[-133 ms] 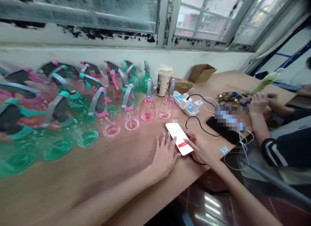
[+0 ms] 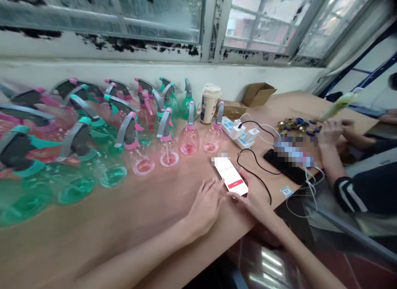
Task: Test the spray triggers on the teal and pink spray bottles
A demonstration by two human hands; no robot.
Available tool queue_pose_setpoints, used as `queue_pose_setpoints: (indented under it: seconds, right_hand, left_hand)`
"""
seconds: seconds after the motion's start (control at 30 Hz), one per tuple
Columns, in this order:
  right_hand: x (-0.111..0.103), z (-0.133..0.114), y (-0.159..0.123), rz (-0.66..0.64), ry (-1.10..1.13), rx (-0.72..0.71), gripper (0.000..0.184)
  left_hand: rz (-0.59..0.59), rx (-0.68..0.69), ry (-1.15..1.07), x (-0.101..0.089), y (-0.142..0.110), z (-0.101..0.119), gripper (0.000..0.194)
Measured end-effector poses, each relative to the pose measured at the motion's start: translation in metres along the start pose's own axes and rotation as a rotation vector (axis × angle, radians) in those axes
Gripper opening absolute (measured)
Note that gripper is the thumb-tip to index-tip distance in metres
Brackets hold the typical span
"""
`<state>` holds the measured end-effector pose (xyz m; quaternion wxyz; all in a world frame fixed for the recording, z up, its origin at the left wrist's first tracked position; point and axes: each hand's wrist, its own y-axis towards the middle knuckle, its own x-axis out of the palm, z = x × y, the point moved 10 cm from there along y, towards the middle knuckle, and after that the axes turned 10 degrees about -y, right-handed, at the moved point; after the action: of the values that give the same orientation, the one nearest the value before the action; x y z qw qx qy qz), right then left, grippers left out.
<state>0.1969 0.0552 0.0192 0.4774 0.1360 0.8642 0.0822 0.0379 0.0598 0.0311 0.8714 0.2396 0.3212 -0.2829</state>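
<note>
A smartphone (image 2: 232, 179) with a lit white screen and a red button on it lies on the table. My right hand (image 2: 248, 198) grips its lower right side, thumb across the bottom end and fingers along the right edge. Beside the phone's lower left edge is my left hand (image 2: 207, 200), palm down, its fingers stretched forward and holding nothing. Whether those fingertips touch the phone is hard to tell. Just beyond both hands stand pink spray bottles (image 2: 189, 140) with grey trigger heads.
Green spray bottles (image 2: 76, 187) crowd the table's left side. Behind the phone are a paper cup (image 2: 211, 102), a cardboard box (image 2: 259, 93) and a power strip (image 2: 238, 133) with cables. A black phone (image 2: 283, 167) lies right, near a co-worker's hands (image 2: 331, 131) and small brass-coloured parts (image 2: 293, 125).
My right thumb has moved off the red button down to the phone's bottom end. The fingers of my left hand have drawn closer together and slightly back.
</note>
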Motion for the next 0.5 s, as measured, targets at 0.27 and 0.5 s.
queue_pose_setpoints:
  seconds: [0.27,0.5]
  right_hand:
    - [-0.006,-0.018,-0.028,0.193,-0.316,-0.008,0.094]
    - [-0.002,-0.021,-0.025,0.133,-0.371,-0.12,0.084]
  left_hand:
    - [0.316,-0.167,-0.107,-0.107,-0.102,-0.049,0.023]
    - [0.68,-0.495,0.036,-0.184,-0.196,-0.101,0.029]
